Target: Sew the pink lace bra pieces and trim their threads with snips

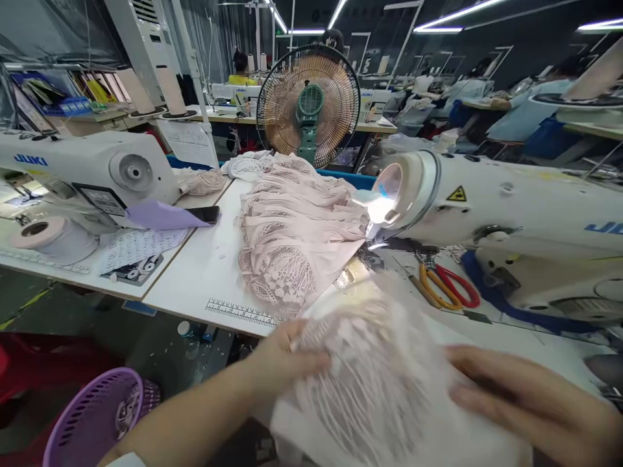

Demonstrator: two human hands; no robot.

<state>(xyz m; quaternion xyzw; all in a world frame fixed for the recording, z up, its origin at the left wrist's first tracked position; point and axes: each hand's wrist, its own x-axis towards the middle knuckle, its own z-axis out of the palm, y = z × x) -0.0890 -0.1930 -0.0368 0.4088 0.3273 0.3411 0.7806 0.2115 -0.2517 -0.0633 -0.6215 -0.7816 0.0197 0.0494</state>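
Note:
A pale pink lace garment piece (360,383) with sheer fabric along its right side is spread between my two hands, blurred by motion. My left hand (287,360) is closed on its left edge, thumb lying over the lace. At the right edge, my right hand (525,395) pinches the sheer fabric between thumb and fingers. Just beyond lies a heaped row of similar lace pieces (287,259) on the white table (195,279). Their right end reaches the lit needle area of a sewing machine (467,201).
Orange-handled scissors (438,288) and a red-handled pair (460,285) lie under the machine's arm. At left are another sewing machine (97,165), a tape roll (51,240) and a phone (207,215). A fan (309,107) stands behind; a purple basket (92,415) sits below left.

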